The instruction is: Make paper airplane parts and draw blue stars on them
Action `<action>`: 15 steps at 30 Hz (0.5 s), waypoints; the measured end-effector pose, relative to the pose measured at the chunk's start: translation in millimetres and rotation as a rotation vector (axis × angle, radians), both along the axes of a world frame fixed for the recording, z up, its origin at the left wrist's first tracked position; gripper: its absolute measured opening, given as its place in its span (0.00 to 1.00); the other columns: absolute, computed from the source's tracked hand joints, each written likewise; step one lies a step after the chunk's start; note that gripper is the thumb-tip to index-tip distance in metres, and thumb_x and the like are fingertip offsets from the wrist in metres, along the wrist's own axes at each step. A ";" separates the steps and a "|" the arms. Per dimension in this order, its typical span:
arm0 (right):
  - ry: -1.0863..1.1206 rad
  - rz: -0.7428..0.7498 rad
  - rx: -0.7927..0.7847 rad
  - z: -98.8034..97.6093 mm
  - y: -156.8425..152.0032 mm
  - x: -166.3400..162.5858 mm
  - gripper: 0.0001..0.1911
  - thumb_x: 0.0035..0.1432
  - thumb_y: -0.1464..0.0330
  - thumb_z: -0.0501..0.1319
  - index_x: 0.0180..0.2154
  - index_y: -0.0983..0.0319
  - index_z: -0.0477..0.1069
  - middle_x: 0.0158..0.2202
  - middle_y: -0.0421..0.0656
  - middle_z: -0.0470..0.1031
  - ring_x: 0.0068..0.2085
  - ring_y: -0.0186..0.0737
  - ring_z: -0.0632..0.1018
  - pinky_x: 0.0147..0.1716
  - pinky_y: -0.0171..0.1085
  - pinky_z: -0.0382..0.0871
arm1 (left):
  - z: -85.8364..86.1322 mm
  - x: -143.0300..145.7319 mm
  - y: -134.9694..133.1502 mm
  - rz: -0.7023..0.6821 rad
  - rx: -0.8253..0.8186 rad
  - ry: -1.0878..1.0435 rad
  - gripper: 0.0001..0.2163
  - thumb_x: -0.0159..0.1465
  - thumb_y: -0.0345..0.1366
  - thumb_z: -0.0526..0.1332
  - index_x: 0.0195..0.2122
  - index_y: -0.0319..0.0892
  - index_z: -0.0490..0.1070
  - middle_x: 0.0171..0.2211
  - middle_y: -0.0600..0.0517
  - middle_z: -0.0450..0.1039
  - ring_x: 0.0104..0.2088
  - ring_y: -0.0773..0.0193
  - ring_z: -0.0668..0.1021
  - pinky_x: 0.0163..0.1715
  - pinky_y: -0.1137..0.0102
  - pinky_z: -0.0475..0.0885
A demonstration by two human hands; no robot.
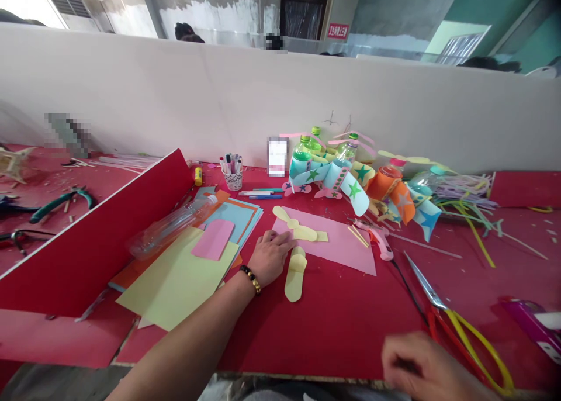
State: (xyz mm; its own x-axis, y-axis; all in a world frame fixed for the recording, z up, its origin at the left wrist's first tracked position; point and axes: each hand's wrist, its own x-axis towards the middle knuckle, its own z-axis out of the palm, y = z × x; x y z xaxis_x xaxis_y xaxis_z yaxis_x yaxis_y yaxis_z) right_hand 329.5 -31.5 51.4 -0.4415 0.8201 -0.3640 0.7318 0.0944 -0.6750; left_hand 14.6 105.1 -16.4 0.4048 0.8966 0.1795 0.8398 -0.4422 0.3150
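Note:
My left hand point(272, 255) rests on the left edge of a pink sheet point(350, 255), fingers stretched out and lying down. Close by its fingertips are a yellow paper propeller shape point(302, 232) on the sheet and a rounded yellow paper strip point(295, 277), creased near its top, reaching onto the red table. My right hand point(421, 363) hovers at the front edge, slightly blurred, its fingers curled in with nothing visible in them. Beside it lie large scissors point(438, 301) with red and yellow handles. A pink glue gun point(380, 240) and thin yellow sticks point(359, 236) lie at the sheet's right end.
Bottle planes with paper wings point(342, 176) stand at the back. Left are coloured sheets point(175, 278), a clear plastic bottle point(175, 225) and a tilted red board point(100, 243). A pen cup point(232, 176) stands by a white partition point(219, 97). A purple object point(530, 325) lies right.

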 end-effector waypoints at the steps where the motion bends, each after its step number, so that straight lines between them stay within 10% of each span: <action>1: 0.031 -0.027 0.053 1.5 17.7 -9.3 0.13 0.61 0.61 0.58 0.26 0.57 0.71 0.25 0.40 0.73 0.30 0.39 0.74 0.30 0.36 0.66 | 0.0 -0.2 -0.1 0.001 0.001 -0.002 0.21 0.67 0.29 0.50 0.56 0.55 0.69 0.61 0.58 0.65 0.53 0.52 0.64 0.51 0.55 0.66; 8: 0.199 -0.277 0.444 -17.4 146.0 -67.8 0.08 0.55 0.63 0.58 0.26 0.59 0.68 0.22 0.38 0.70 0.25 0.37 0.71 0.26 0.34 0.63 | 1.4 0.4 -0.3 0.013 0.017 -0.020 0.20 0.66 0.29 0.52 0.54 0.58 0.71 0.60 0.60 0.67 0.52 0.54 0.66 0.50 0.57 0.69; 15: 0.226 -0.404 0.483 -55.8 174.0 -59.4 0.09 0.53 0.61 0.58 0.26 0.59 0.70 0.23 0.42 0.75 0.26 0.40 0.74 0.25 0.36 0.65 | 31.1 -23.6 13.6 0.174 0.084 -0.037 0.13 0.66 0.31 0.54 0.45 0.46 0.78 0.49 0.53 0.77 0.49 0.58 0.72 0.52 0.65 0.69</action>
